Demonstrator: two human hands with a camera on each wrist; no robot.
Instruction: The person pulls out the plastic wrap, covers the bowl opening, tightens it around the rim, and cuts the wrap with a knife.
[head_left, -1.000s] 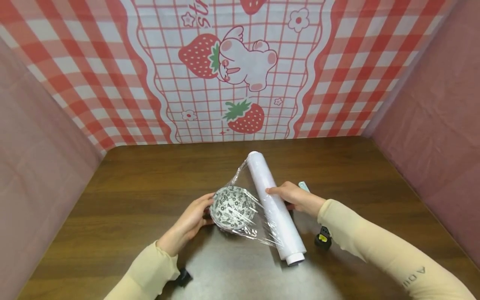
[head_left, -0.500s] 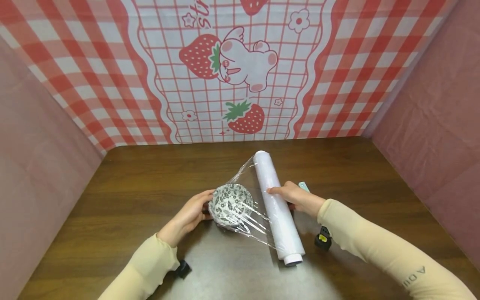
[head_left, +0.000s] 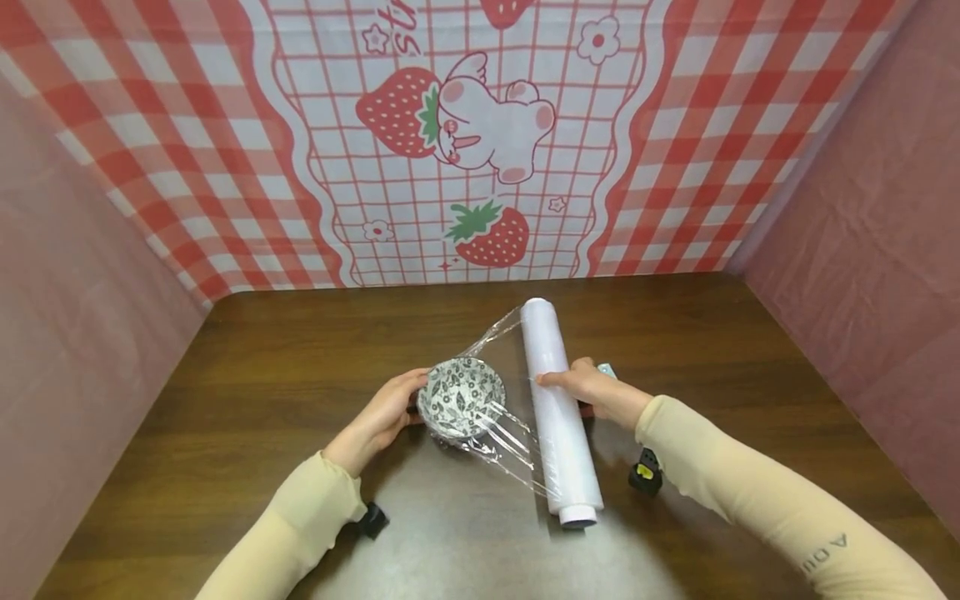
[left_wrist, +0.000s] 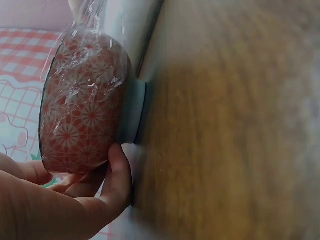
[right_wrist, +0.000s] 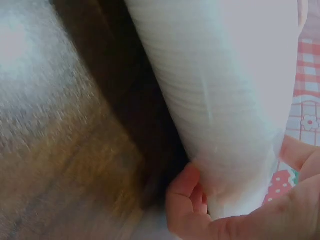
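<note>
A patterned bowl [head_left: 461, 400], dark flowers inside and a red flowered outside [left_wrist: 82, 107], sits mid-table. My left hand [head_left: 388, 412] grips its left side; in the left wrist view the thumb is near the rim and a fingertip [left_wrist: 118, 156] touches low by the foot. To its right my right hand [head_left: 588, 387] holds a large roll of plastic wrap [head_left: 558, 417], thumb on top and fingers [right_wrist: 184, 192] curled around the side. Clear film [head_left: 517, 446] stretches from the roll to the bowl and clings to the bowl's outside, wrinkled.
Partly hidden behind the right hand lies a light blue object [head_left: 606, 369], its kind unclear. A brown wooden table [head_left: 300, 350] carries everything. A red checked strawberry cloth [head_left: 487, 142] hangs at the back, with pink cloth [head_left: 847, 192] at the sides.
The roll has turned, its far end swinging right and its near end slightly left. The bowl has shifted slightly away from me with the left hand still gripping it.
</note>
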